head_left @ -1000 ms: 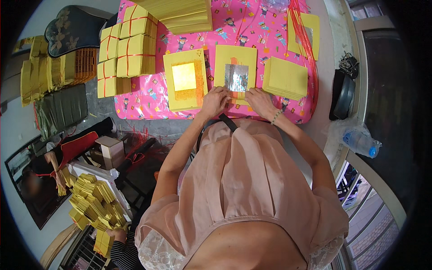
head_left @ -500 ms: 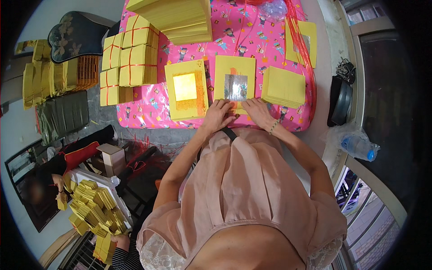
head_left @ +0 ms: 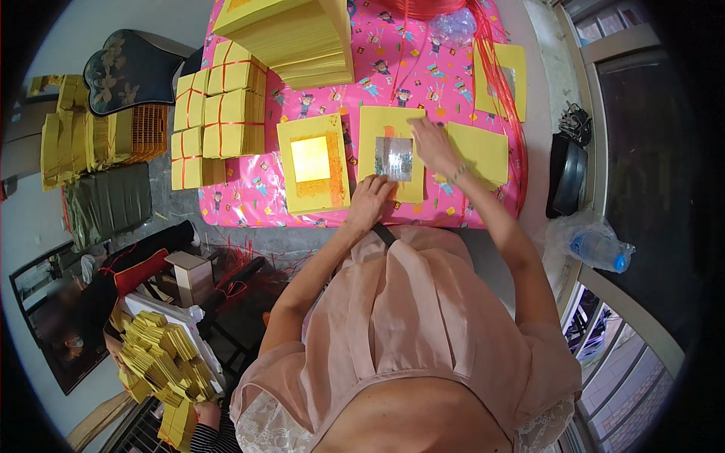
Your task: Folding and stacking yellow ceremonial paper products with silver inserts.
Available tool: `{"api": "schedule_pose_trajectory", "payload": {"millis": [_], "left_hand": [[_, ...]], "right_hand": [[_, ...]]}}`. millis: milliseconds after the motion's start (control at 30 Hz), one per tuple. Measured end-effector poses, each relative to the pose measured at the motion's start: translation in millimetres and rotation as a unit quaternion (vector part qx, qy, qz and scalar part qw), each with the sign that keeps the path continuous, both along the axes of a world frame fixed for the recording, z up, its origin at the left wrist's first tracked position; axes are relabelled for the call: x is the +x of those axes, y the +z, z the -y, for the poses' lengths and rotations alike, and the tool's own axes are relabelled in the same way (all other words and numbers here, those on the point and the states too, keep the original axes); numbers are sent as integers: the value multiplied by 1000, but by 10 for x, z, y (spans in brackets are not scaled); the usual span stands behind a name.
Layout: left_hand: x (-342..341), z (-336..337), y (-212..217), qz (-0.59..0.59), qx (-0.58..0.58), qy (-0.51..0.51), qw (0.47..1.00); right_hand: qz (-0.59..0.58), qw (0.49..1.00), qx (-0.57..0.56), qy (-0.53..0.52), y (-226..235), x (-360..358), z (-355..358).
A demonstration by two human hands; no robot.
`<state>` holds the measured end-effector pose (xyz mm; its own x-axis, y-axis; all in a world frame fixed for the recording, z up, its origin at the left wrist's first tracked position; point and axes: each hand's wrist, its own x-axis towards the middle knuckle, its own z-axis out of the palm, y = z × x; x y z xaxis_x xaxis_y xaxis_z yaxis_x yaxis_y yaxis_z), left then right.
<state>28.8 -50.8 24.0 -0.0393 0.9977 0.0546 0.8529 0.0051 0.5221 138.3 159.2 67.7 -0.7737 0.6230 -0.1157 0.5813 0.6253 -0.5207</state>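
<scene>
One orange-smeared yellow sheet bears a silvery square near parted hands: right outstretched, left grip unclear.

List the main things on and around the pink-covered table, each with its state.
Silver-patched paper: lying flat, orange-stained.
Left hand: fingers bent, at that paper's lower edge.
Right hand: fingers extended near that paper's upper right corner.
Gold-patched paper: lying flat, orange-stained.
Plain paper stack: no tie visible.
Small paper bundles: stacked, tied with red strips.
Tall paper stack: partly out of frame.
Red strands: loosely bunched.
Bottle: capped, inside clear plastic.
</scene>
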Motion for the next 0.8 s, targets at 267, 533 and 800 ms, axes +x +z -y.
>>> {"api": "schedule_pose_trajectory", "payload": {"millis": [267,533,800], "left_hand": [[85,-67,-10,-11,13,10,1000],[26,-58,35,7,-42,81,996],[-51,-63,31,76,-33,122,989]], "right_hand": [[114,992,58,-11,-530,-301,-583],[166,984,61,0,-494,-335,-542],[6,977,-115,-180,-276,-142,168]]}}
